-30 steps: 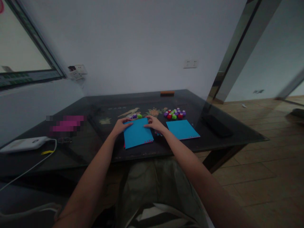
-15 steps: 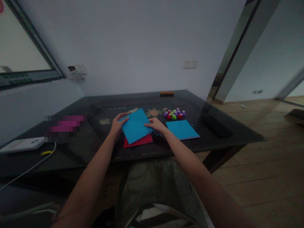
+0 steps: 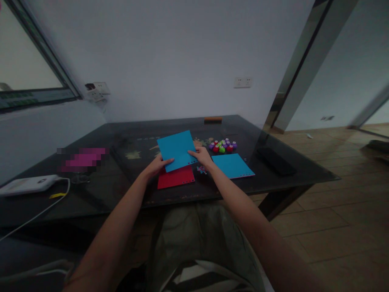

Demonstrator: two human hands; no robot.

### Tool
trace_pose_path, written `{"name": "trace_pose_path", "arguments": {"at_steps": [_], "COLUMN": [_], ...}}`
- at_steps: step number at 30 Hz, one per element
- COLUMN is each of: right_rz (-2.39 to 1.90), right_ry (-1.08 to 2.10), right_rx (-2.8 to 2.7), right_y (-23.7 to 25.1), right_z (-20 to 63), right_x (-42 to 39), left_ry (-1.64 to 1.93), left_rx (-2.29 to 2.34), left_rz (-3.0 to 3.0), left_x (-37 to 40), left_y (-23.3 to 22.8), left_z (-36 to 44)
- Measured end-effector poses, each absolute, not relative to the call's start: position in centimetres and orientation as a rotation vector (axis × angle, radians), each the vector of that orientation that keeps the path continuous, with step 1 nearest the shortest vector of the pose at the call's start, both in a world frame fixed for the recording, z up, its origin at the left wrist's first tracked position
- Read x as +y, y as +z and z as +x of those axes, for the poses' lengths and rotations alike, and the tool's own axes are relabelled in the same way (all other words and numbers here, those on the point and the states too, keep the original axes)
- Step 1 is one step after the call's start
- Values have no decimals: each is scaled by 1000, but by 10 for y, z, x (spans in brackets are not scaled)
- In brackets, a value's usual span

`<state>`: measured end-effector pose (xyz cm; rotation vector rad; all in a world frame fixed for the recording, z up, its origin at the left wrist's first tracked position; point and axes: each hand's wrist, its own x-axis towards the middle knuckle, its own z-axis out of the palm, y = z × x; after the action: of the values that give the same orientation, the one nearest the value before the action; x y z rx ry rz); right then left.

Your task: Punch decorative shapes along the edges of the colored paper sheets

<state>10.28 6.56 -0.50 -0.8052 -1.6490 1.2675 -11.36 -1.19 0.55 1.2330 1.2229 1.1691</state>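
Both my hands hold a blue sheet point(image 3: 178, 150) with small holes along one edge, raised and tilted above the table. My left hand point(image 3: 156, 165) pinches its lower left part, thumb on top. My right hand point(image 3: 202, 156) is closed on its right edge. Below it lies a red sheet point(image 3: 176, 178), also with holes along its edge and partly covered. To the right of my right hand a second blue sheet point(image 3: 232, 165) rests flat. Between them is a small cluster of tiny coloured pieces point(image 3: 201, 170), too small to name.
Several red, green and purple knobs with white tops point(image 3: 223, 146) stand behind the second blue sheet. A black flat object point(image 3: 276, 161) lies at right, a brown bar point(image 3: 213, 119) at the back. A white device point(image 3: 28, 185) with a cable sits left on the dark table point(image 3: 121, 198).
The held blue sheet has moved up and away from me and turned, with my left hand now lower on it. More of the red sheet and the tiny pieces shows.
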Motion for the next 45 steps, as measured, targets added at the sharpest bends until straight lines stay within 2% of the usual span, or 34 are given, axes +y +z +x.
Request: {"name": "trace_pose_path", "arguments": {"at_steps": [10, 17, 30, 38, 45], "right_rz": [-784, -891, -812, -956, -1428], "right_ry": [1274, 1181, 1283, 893, 202], "right_rx": [-1651, -1603, -1597, -1672, -2216], "right_y": [-2, 0, 1, 8, 14], "right_z": [102, 101, 98, 81, 43], "right_x": [61, 61, 60, 86, 101], "left_ry": [1149, 1311, 1598, 1772, 1782], "left_rx": [1306, 1330, 1355, 1179, 1105], "left_rz": [1367, 1284, 1233, 1075, 1024], "left_x": [-6, -3, 9, 8, 10], "left_y": [-3, -3, -8, -1, -2], "left_z": [-120, -121, -134, -129, -132]}}
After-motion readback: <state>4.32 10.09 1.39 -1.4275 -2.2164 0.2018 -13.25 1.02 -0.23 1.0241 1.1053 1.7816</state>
